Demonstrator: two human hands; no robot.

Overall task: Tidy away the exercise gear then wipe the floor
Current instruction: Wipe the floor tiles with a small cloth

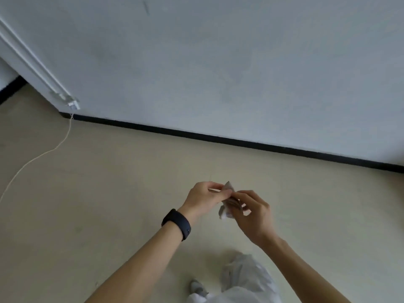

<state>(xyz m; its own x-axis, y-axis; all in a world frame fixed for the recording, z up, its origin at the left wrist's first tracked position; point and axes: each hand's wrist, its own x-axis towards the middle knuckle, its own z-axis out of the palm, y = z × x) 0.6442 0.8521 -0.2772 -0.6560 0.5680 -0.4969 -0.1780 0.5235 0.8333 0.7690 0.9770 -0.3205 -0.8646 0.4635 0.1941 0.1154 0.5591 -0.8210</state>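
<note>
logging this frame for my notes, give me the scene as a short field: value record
left hand: pinching the top of a small crumpled white wipe
right hand: gripping the same wipe from the side
wipe position: held in the air, not touching the floor
left wrist: black band
floor: white cable trailing from the wall
exercise gear: none in view

No text, label, brand, number or sign can be read anywhere in the frame. The black wristband (176, 224) at lower centre shows a plain face with no legible marking.
</note>
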